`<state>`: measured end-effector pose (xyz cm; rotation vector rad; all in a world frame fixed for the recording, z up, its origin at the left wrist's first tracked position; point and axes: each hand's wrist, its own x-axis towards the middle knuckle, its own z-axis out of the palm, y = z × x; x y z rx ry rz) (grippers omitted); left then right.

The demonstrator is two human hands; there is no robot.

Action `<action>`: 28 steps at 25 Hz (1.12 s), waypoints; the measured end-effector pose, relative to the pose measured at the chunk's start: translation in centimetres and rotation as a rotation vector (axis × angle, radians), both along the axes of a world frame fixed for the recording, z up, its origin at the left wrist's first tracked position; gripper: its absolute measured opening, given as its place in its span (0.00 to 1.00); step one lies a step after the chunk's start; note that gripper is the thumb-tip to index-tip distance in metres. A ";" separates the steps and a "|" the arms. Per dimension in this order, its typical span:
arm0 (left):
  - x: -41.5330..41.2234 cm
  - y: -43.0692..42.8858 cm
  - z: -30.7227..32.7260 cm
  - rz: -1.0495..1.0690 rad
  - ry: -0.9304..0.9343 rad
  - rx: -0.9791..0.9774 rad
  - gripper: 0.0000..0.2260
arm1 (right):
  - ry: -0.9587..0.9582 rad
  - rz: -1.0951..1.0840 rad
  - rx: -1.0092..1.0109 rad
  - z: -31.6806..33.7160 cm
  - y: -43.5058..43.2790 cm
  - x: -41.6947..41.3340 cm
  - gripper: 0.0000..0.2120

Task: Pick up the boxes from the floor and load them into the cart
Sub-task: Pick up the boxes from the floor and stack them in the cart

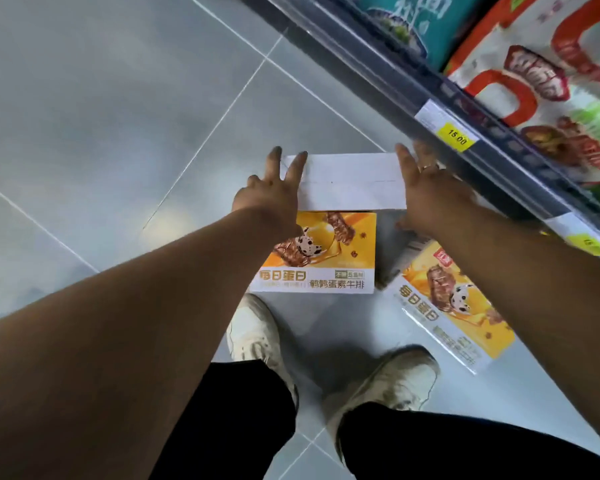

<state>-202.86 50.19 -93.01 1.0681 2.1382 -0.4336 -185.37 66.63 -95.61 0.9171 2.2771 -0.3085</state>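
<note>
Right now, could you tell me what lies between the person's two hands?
The head view shows the orange-and-white carton between the left hand and right hand.

yellow shelf tag (457, 137) "15.00", box (317, 251) "每日蛋白" (second box (454, 303) alike)

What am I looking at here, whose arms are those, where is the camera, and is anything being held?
This is one picture from a wide-angle camera worn on a person's head, looking down, so the two bare arms belong to the wearer. There is no machine. The left hand and the right hand are spread open at either end of a white-topped, orange-fronted cardboard box standing on the grey tiled floor. They flank it, but a firm grip is not yet evident. A second, matching orange box lies flat on the floor to the right. Below are the person's pale worn shoes. At upper right is a store shelf edge with a yellow price tag. No cart is visible.
</note>
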 end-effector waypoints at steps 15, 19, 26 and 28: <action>-4.0 2.0 14.5 -0.146 0.051 0.215 0.37 | 0.346 -0.103 0.032 14.0 -1.6 -0.4 0.45; -3.2 2.2 26.7 -0.212 0.032 0.250 0.40 | 0.343 -0.196 0.030 25.8 -2.6 1.8 0.48; -1.7 0.6 46.0 -0.312 -0.020 0.420 0.45 | 0.393 -0.265 0.017 46.4 -3.6 5.3 0.44; -1.3 0.4 49.9 -0.324 -0.063 0.457 0.45 | 0.436 -0.316 0.003 51.2 -4.1 6.4 0.43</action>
